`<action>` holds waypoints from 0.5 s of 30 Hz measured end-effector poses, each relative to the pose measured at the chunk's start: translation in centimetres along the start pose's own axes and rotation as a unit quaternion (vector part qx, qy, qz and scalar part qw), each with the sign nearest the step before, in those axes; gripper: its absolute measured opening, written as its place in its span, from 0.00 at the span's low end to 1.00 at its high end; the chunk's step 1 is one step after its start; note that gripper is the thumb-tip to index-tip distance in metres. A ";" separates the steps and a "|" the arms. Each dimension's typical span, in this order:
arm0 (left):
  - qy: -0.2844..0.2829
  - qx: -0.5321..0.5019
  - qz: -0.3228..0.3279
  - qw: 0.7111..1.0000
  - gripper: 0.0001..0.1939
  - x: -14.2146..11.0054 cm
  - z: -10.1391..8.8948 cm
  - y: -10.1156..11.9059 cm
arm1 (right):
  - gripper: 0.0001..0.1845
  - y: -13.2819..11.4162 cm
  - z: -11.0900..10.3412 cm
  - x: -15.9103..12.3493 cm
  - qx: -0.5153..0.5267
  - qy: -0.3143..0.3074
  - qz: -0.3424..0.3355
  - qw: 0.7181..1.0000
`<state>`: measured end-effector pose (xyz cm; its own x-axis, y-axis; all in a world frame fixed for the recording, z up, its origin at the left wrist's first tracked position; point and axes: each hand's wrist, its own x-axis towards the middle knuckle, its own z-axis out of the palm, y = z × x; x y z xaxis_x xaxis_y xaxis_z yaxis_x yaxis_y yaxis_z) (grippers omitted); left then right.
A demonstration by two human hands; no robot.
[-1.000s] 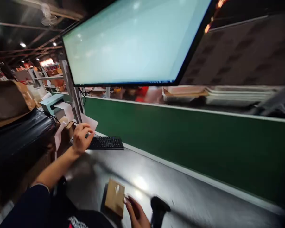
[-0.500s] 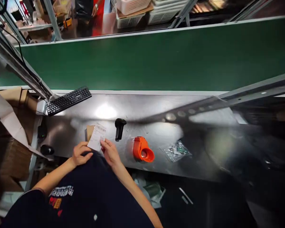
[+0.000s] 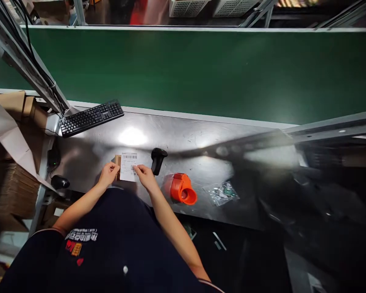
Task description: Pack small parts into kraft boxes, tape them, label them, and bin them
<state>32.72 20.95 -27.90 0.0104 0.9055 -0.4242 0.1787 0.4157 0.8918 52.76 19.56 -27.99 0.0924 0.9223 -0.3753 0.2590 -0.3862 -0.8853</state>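
A white printed label (image 3: 128, 162) with a barcode lies over a small brown cardboard box (image 3: 117, 161), close in front of my body. My right hand (image 3: 146, 177) pinches the label's right edge between thumb and fingers. On the other side, my left hand (image 3: 108, 175) is closed in a pinch beside the box's left part; what its fingertips hold, if anything, cannot be made out. A black handheld barcode scanner (image 3: 157, 160) stands just past my right hand. Farther right is an orange tape dispenser (image 3: 183, 189) with clear tape.
A clear plastic bag (image 3: 223, 193) of small parts lies right on the metal table (image 3: 183, 130). At the back left are a black keyboard (image 3: 91, 118) and, nearer, a mouse (image 3: 60, 182). A green conveyor belt (image 3: 183, 73) runs behind. Cardboard (image 3: 18, 183) is stacked left.
Both hands and the label have moved forward, away from my body. The label has turned from tilted to nearly straight over the box. My left fingers have drawn into a pinch. The view has tipped down.
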 end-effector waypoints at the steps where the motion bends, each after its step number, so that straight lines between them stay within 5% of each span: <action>1: 0.000 -0.014 -0.010 1.000 0.13 0.0 0.0 -0.2 | 0.32 0.0 0.2 0.1 0.009 -0.011 0.000 1.000; 6: -0.026 -0.056 -0.024 0.998 0.16 -0.2 0.0 -1.3 | 0.29 0.3 0.6 -0.7 0.006 -0.052 0.007 0.999; 11: -0.012 0.002 -0.040 0.999 0.12 -0.4 0.7 -2.4 | 0.22 0.7 1.2 -1.5 -0.155 0.030 0.016 0.987; 15: 0.009 0.036 -0.043 0.998 0.09 -0.6 1.0 -3.0 | 0.21 1.4 1.5 -1.7 -0.116 0.028 0.036 0.992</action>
<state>33.16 19.10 -30.48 -0.0253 0.8687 -0.4946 0.2482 0.4848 0.8387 51.51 17.41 -29.01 0.1702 0.8942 -0.4141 0.4641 -0.4434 -0.7668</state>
